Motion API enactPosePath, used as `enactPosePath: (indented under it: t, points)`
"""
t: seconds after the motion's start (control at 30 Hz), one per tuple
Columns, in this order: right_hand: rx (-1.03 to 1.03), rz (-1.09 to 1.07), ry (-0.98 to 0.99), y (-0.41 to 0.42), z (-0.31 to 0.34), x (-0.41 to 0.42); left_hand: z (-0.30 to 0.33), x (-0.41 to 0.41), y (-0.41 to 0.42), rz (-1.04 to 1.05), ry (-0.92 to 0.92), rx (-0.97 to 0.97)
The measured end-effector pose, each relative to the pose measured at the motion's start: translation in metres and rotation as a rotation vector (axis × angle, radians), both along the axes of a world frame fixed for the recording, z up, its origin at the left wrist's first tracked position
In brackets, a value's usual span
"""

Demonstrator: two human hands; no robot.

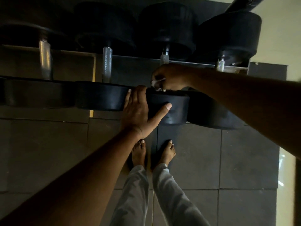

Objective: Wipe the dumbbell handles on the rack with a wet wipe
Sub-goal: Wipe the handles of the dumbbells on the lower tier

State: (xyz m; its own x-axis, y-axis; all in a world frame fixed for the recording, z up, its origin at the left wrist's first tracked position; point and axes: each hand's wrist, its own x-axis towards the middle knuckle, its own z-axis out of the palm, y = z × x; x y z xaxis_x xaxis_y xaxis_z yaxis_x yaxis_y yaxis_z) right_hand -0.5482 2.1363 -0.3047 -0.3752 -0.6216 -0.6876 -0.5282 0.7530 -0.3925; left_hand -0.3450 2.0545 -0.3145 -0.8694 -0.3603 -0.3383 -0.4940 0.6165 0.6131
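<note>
Standing barefoot on the dark floor tiles (192, 157), the person braces the left hand (138, 111), fingers straight and thumb spread, flat against the near head of the third dumbbell (171, 108). Just beyond it, the right hand (169, 77) is curled round that dumbbell's handle (164, 58), clutching a white wet wipe (154, 82). Most of that handle is hidden under the fist. Farther along the rack (187, 61), three other knurled handles stand bare; whether any is already wiped, I cannot tell in this dim light.
</note>
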Motion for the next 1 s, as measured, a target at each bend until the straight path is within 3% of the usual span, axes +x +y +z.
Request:
enactPosePath:
  t: [0.07, 0.17, 0.33, 0.43, 0.57, 0.83, 1.0]
  points:
    - [-0.072, -0.077, 0.023, 0.022, 0.013, 0.0, 0.005, -0.002, 0.001, 0.006, -0.04, 0.002]
    - [-0.224, -0.471, -0.03, 0.063, 0.022, 0.008, 0.018, -0.012, 0.009, 0.025, -0.105, 0.006]
    - [-0.456, -0.968, -0.033, 0.131, 0.045, 0.011, 0.038, -0.034, 0.037, -0.183, 0.029, -0.115]
    - [-0.538, -1.129, -0.057, 0.156, 0.053, 0.004, 0.048, -0.055, 0.065, -0.218, 0.049, -0.081]
    - [-0.556, -1.096, -0.027, 0.187, 0.057, -0.006, 0.047, -0.081, 0.107, -0.216, 0.026, -0.022]
    - [-0.338, -0.801, 0.079, 0.231, 0.029, -0.037, 0.014, -0.105, 0.176, -0.02, -0.024, -0.078]
    - [-0.262, -0.627, 0.016, 0.25, 0.012, -0.048, -0.001, -0.117, 0.216, 0.385, 0.066, 0.097]
